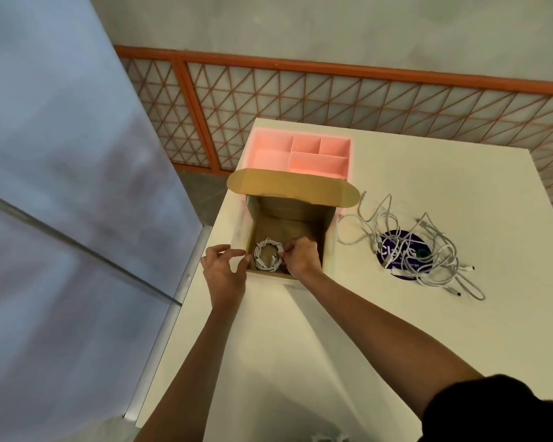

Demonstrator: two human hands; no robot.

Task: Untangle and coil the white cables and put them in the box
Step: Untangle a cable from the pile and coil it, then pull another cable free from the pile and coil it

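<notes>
An open brown cardboard box [288, 218] stands on the white table, its lid flap folded back. A coiled white cable [268, 257] lies in the box's near left corner. My right hand [300, 256] is inside the box, fingertips pinching the coil's right side. My left hand [225, 266] hovers at the box's left wall, fingers apart, touching or nearly touching the wall's edge. A tangle of white cables [419, 250] lies on the table to the right of the box.
A pink divided organizer tray [300, 153] sits behind the box. A round dark blue sticker [399, 250] lies under the tangle. The white table [300, 346] ends at its left edge near my left hand. An orange lattice fence [332, 100] runs beyond the table.
</notes>
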